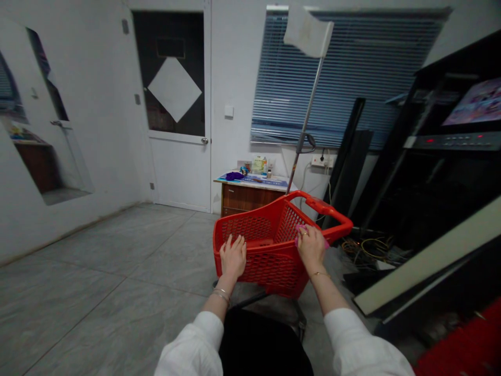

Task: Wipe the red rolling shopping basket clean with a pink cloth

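Left hand flat, open on basket rim. Right hand presses pink cloth against rim, fingers curled.

I see a red plastic shopping basket with mesh walls, tilted up toward its right, handle at the high end. It stands on the grey tiled floor. A pink cloth lies bunched against its right rim.

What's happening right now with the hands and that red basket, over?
Left hand flat on red basket near rim. Right hand pressing pink cloth against basket's inner wall. Metal pole stands just behind basket.
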A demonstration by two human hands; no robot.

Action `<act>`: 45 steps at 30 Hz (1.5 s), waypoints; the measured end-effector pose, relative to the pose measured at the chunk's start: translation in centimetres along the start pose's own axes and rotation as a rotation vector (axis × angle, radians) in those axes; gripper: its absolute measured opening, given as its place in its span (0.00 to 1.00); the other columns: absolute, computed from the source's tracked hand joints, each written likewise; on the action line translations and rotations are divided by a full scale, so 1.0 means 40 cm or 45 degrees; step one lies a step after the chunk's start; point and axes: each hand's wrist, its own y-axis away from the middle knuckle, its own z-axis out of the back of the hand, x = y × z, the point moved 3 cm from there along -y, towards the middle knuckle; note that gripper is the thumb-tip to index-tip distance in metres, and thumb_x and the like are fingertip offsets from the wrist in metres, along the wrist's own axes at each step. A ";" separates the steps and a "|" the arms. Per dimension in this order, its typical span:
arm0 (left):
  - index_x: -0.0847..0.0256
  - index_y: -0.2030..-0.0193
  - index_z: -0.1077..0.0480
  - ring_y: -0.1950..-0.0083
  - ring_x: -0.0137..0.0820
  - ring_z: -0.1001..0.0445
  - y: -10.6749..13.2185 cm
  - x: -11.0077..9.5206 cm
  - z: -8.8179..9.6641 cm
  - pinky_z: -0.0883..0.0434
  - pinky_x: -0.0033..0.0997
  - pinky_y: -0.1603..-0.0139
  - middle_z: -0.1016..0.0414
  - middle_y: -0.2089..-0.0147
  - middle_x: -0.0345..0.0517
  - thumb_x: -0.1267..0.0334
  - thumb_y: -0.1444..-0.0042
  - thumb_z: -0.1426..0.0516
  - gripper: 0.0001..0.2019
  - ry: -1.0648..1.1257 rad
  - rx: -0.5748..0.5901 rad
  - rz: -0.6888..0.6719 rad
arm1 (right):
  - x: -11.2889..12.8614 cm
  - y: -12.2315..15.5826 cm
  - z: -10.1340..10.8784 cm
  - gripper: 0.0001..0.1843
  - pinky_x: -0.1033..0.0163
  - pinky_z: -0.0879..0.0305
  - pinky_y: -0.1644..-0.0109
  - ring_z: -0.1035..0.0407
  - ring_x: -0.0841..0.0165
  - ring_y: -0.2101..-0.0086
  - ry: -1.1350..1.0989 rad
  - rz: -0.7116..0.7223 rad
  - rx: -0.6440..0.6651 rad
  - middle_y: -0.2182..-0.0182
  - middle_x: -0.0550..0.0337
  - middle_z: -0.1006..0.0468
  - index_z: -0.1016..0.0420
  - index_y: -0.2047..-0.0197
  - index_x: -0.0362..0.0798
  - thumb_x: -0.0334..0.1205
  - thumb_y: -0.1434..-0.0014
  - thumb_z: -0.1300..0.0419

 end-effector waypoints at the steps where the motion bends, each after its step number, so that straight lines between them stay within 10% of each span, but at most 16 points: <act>1: 0.47 0.40 0.30 0.29 0.42 0.42 0.001 -0.002 0.000 0.45 0.50 0.34 0.30 0.36 0.37 0.60 0.32 0.55 0.19 -0.002 -0.001 0.003 | 0.055 0.020 -0.011 0.15 0.54 0.42 0.44 0.38 0.59 0.51 -0.030 0.012 0.012 0.53 0.48 0.25 0.23 0.52 0.46 0.36 0.35 0.49; 6: 0.48 0.39 0.31 0.29 0.41 0.42 0.006 0.001 0.005 0.44 0.49 0.35 0.30 0.36 0.38 0.59 0.32 0.55 0.19 -0.020 -0.019 -0.018 | 0.320 0.098 -0.047 0.15 0.52 0.44 0.41 0.39 0.59 0.50 -0.240 0.062 0.071 0.50 0.50 0.25 0.24 0.49 0.49 0.37 0.35 0.47; 9: 0.49 0.39 0.31 0.29 0.40 0.43 0.009 0.010 0.010 0.44 0.47 0.34 0.30 0.36 0.39 0.58 0.31 0.55 0.20 -0.027 -0.025 -0.054 | 0.363 0.101 -0.043 0.14 0.54 0.43 0.42 0.37 0.60 0.51 -0.307 0.130 0.110 0.50 0.51 0.24 0.24 0.49 0.50 0.38 0.34 0.47; 18: 0.47 0.39 0.31 0.30 0.39 0.42 0.009 0.010 0.012 0.43 0.48 0.34 0.30 0.36 0.38 0.59 0.32 0.54 0.19 0.005 -0.006 -0.048 | -0.064 -0.024 0.019 0.14 0.59 0.40 0.50 0.35 0.63 0.59 0.005 0.094 0.026 0.55 0.51 0.22 0.21 0.54 0.46 0.38 0.35 0.47; 21: 0.47 0.39 0.30 0.30 0.39 0.42 0.010 -0.004 0.008 0.44 0.49 0.34 0.30 0.36 0.37 0.59 0.32 0.54 0.19 0.012 -0.020 -0.017 | -0.102 -0.031 0.018 0.14 0.58 0.41 0.50 0.36 0.62 0.58 0.052 0.003 -0.077 0.56 0.50 0.23 0.21 0.54 0.45 0.38 0.36 0.47; 29: 0.48 0.40 0.30 0.30 0.40 0.40 0.016 -0.014 0.001 0.45 0.50 0.34 0.29 0.37 0.38 0.59 0.32 0.54 0.19 0.016 -0.045 -0.009 | 0.297 0.093 -0.033 0.13 0.55 0.42 0.46 0.37 0.61 0.53 -0.287 0.051 0.020 0.52 0.52 0.24 0.24 0.51 0.50 0.39 0.36 0.45; 32: 0.49 0.40 0.30 0.30 0.40 0.40 0.018 0.000 0.003 0.44 0.49 0.34 0.29 0.37 0.38 0.60 0.32 0.53 0.19 0.014 -0.043 -0.034 | 0.360 0.106 -0.031 0.13 0.55 0.41 0.46 0.36 0.61 0.54 -0.349 0.111 0.033 0.53 0.52 0.24 0.23 0.50 0.51 0.38 0.36 0.45; 35: 0.49 0.40 0.30 0.30 0.39 0.40 0.018 0.016 0.006 0.44 0.49 0.34 0.29 0.37 0.38 0.60 0.32 0.53 0.18 0.016 -0.041 -0.053 | 0.296 0.087 -0.019 0.14 0.58 0.40 0.48 0.35 0.64 0.56 -0.339 0.232 0.068 0.54 0.53 0.23 0.23 0.51 0.51 0.37 0.36 0.46; 42: 0.48 0.40 0.29 0.30 0.39 0.40 0.016 0.010 0.002 0.44 0.48 0.34 0.29 0.37 0.37 0.59 0.32 0.53 0.18 0.056 -0.039 -0.047 | -0.080 -0.013 0.023 0.13 0.57 0.40 0.49 0.35 0.62 0.58 -0.013 0.140 -0.043 0.56 0.50 0.23 0.21 0.55 0.46 0.39 0.36 0.45; 45: 0.47 0.41 0.29 0.30 0.39 0.41 0.017 -0.007 -0.003 0.45 0.49 0.34 0.29 0.37 0.37 0.59 0.32 0.53 0.18 0.062 -0.041 -0.008 | -0.104 -0.013 0.019 0.13 0.56 0.41 0.48 0.36 0.62 0.56 0.011 0.039 -0.112 0.54 0.50 0.23 0.21 0.55 0.46 0.39 0.36 0.46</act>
